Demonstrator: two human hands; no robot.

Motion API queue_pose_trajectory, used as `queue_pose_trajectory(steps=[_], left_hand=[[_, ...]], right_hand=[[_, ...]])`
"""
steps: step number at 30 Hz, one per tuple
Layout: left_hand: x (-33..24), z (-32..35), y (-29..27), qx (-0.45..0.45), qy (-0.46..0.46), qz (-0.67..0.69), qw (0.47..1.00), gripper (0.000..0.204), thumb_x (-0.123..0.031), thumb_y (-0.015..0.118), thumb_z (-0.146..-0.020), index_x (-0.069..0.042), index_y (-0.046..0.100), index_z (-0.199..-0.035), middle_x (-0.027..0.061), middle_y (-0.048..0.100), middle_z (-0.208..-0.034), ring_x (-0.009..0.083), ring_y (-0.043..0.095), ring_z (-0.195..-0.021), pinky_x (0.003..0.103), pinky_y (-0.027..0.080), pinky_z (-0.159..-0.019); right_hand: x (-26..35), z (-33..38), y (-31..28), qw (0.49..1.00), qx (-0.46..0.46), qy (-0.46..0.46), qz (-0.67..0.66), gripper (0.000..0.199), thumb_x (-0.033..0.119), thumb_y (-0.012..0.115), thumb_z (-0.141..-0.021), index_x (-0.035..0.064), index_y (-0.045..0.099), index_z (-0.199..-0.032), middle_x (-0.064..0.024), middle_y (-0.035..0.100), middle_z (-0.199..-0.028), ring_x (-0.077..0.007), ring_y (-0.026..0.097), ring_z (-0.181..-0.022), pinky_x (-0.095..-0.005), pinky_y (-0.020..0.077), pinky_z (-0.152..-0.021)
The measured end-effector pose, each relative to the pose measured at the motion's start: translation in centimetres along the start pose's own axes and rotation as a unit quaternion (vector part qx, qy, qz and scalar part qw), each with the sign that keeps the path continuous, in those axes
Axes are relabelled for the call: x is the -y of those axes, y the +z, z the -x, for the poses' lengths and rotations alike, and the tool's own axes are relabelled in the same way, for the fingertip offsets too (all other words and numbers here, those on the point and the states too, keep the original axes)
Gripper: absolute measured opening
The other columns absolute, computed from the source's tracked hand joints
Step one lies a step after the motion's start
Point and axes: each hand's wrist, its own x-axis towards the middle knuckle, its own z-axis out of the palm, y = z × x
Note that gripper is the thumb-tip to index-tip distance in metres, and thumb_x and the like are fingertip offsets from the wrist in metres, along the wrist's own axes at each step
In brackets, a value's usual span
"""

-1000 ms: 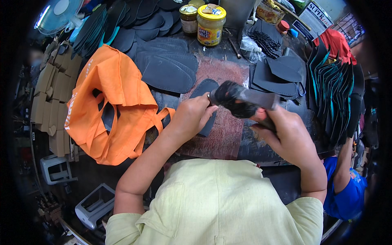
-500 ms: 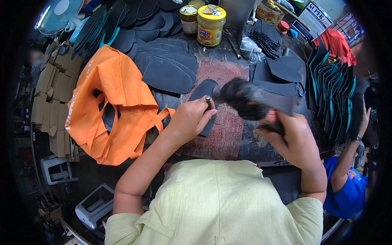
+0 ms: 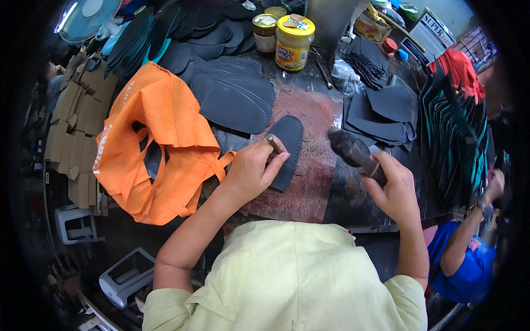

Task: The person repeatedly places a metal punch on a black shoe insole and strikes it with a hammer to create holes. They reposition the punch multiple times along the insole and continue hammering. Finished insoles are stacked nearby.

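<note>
My right grip [image 3: 393, 185] is closed round the hammer [image 3: 353, 151], now lowered clear of the punch [image 3: 272, 143], so I judge striking paused; my left grip [image 3: 251, 171] pinches the punch, now leaning; the black piece [image 3: 292, 135] lies beneath, on the red mat [image 3: 312, 190]; stacked pieces [image 3: 237, 107] lie beyond.
</note>
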Motion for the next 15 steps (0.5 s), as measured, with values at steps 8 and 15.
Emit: queue_pose_trajectory(steps=[8, 15], left_hand=[[3.4, -3.9, -7.5, -0.253, 0.058, -0.214, 0.942, 0.016, -0.012, 0.073, -0.092, 0.002, 0.067, -0.092, 0.0266, 0.062, -0.134, 0.0432, 0.059, -0.125, 0.047, 0.046, -0.107], [5.0, -3.8, -8.1, -0.2, -0.024, -0.26, 0.944, 0.016, -0.011, 0.073, -0.091, 0.004, 0.068, -0.094, 0.0331, 0.058, -0.14, 0.0459, 0.056, -0.134, 0.047, 0.045, -0.109]], right_hand=[[-6.5, 4.1, 3.7, 0.99, -0.018, 0.127, 0.058, 0.049, 0.01, 0.085, -0.074, 0.0007, 0.062, -0.116, -0.0191, 0.06, -0.105, -0.0414, 0.062, -0.101, -0.0468, 0.0504, -0.087], [-0.6, -3.1, 2.4, 0.998, -0.037, -0.019, -0.053, 0.069, 0.017, 0.088, -0.077, 0.0005, 0.06, -0.137, -0.0219, 0.061, -0.133, -0.0416, 0.06, -0.122, -0.0453, 0.0496, -0.104]])
